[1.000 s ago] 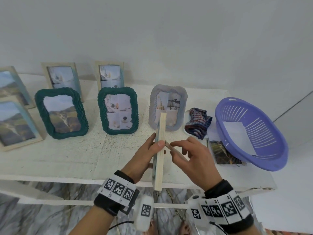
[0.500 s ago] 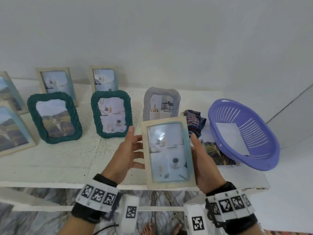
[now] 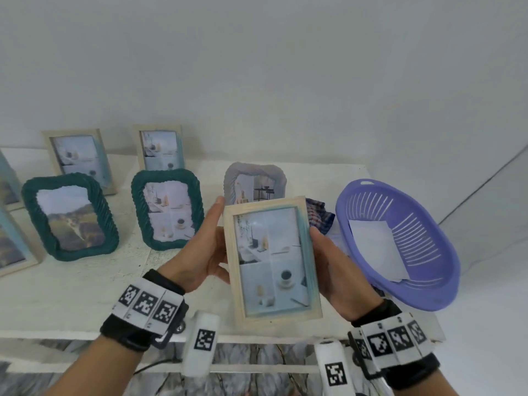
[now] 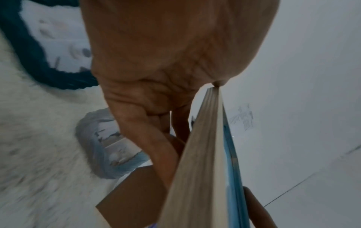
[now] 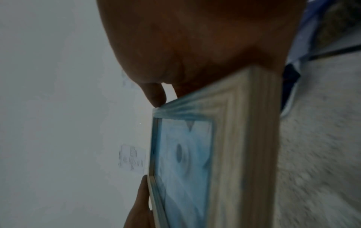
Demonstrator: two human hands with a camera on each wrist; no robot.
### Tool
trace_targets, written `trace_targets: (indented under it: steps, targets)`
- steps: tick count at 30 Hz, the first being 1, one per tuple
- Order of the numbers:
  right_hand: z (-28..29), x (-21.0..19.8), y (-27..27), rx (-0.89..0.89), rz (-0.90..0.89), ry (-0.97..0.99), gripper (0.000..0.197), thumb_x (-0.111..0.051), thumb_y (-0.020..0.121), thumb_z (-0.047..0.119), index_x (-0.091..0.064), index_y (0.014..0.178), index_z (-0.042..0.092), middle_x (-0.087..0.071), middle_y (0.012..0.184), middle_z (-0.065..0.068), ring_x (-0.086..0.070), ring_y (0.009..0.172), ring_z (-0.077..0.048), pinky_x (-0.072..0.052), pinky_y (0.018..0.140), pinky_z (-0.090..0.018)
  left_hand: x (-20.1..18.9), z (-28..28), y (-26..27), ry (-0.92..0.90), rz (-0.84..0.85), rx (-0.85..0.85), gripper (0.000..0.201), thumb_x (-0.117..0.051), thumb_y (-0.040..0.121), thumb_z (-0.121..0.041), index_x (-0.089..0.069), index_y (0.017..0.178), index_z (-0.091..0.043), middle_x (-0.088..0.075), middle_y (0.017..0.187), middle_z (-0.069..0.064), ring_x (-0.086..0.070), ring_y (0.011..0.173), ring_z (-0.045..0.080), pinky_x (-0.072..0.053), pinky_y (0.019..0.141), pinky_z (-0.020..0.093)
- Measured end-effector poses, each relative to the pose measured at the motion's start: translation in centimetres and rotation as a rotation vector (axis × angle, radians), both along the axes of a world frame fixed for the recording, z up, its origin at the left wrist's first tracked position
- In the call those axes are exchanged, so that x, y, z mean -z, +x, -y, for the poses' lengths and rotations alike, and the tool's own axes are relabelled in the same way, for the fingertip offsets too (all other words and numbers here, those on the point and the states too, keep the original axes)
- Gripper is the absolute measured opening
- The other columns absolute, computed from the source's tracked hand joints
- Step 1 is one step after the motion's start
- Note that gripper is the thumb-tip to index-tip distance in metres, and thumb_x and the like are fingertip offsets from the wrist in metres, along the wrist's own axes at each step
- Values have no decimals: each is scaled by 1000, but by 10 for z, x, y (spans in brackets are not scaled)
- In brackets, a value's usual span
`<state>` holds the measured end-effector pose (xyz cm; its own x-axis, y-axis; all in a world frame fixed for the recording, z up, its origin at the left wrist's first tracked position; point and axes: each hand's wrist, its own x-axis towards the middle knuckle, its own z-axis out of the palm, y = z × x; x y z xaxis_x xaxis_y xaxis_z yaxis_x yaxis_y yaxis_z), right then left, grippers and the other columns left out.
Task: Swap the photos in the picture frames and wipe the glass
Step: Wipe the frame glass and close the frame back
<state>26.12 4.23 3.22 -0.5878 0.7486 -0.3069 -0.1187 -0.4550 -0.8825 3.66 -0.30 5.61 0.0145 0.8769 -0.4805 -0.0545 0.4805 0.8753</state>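
I hold a pale wooden picture frame [image 3: 271, 258] upright over the table's front edge, its glass and a light interior photo facing me. My left hand [image 3: 204, 247] grips its left side, thumb up along the edge and fingers behind. My right hand [image 3: 337, 270] grips the right side in the same way. The left wrist view shows the frame's side [image 4: 199, 169] edge-on, with a brown backing flap [image 4: 132, 197] behind it. In the right wrist view the frame's corner [image 5: 234, 138] sits under my palm. The plaid cloth [image 3: 318, 215] lies on the table behind the frame.
Two green frames [image 3: 70, 221] [image 3: 167, 208] and a grey frame [image 3: 254, 181] stand mid-table. Two pale frames [image 3: 78, 158] [image 3: 161, 147] stand at the back, more at far left [image 3: 11, 252]. A purple basket [image 3: 440, 295] holding white paper [image 3: 377, 250] sits at right.
The frame was edge-on to me with my right fingers at its back. It has turned glass-side toward me, and both hands now hold its sides.
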Motion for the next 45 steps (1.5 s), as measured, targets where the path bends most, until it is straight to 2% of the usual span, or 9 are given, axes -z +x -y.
trace_targets:
  steps: [3, 6, 8, 12, 18, 24, 35, 43, 45]
  targets:
    - [-23, -26, -5, 59, 55, 220, 38, -49, 98, 43, -62, 119, 14, -68, 107, -14, -62, 93, -31, -51, 82, -53, -28, -19, -9, 83, -96, 3, 86, -9, 93, -68, -80, 84, -19, -75, 91, 17, -69, 75, 27, -54, 60, 35]
    - [-50, -63, -17, 146, 61, 428, 16, -50, 100, 22, -53, 110, 10, -67, 87, -11, -61, 73, -25, -53, 65, -44, -62, -42, -26, 189, -176, -10, 83, -9, 96, -64, -76, 91, -16, -75, 89, 15, -70, 77, 28, -55, 70, 41]
    - [-69, -92, -30, 186, 96, 571, 9, -51, 99, 15, -52, 105, 9, -70, 84, -9, -65, 72, -24, -56, 65, -45, -84, -63, -39, 255, -207, -19, 83, -10, 96, -64, -72, 98, -10, -74, 93, 18, -68, 84, 33, -54, 77, 46]
    - [-123, -139, -64, 250, 169, 760, 9, -54, 97, 11, -61, 101, 7, -72, 91, -14, -70, 81, -25, -60, 75, -43, -129, -117, -71, 375, -297, -90, 81, -11, 99, -60, -73, 93, -8, -75, 90, 17, -68, 78, 29, -56, 71, 41]
    - [-206, -170, -117, 280, 245, 755, 21, -51, 98, 25, -66, 106, 12, -68, 93, -13, -68, 83, -23, -56, 83, -43, -157, -213, -122, 433, -371, -138, 68, -20, 98, -56, -65, 108, -6, -72, 92, 15, -68, 80, 30, -55, 68, 40]
    - [-262, -137, -135, 146, 353, 611, 32, -46, 99, 45, -57, 124, 29, -69, 98, -17, -69, 93, -32, -56, 89, -43, -117, -278, -146, 227, -318, 51, 59, -18, 96, -48, -59, 113, -9, -69, 96, 14, -66, 84, 31, -57, 72, 43]
    - [-303, -53, -140, -91, 618, 305, 54, -41, 92, 64, -47, 127, 24, -71, 104, -17, -71, 94, -27, -53, 94, -44, -2, -322, -160, -33, -286, 252, 56, -18, 95, -43, -61, 103, -7, -68, 92, 15, -63, 83, 30, -54, 70, 39]
    - [-310, -35, -145, -198, 676, 263, 55, -39, 92, 66, -47, 128, 26, -70, 111, -10, -71, 97, -23, -53, 95, -44, 31, -327, -173, -84, -268, 271, 61, -26, 78, -54, -63, 100, -11, -70, 93, 13, -66, 83, 26, -55, 71, 37]
    - [-310, -33, -146, -207, 687, 270, 55, -39, 92, 65, -48, 127, 25, -69, 114, -9, -70, 98, -23, -53, 95, -45, 33, -331, -175, -91, -275, 240, 56, -26, 87, -52, -61, 96, -10, -68, 88, 13, -64, 80, 27, -55, 73, 37]
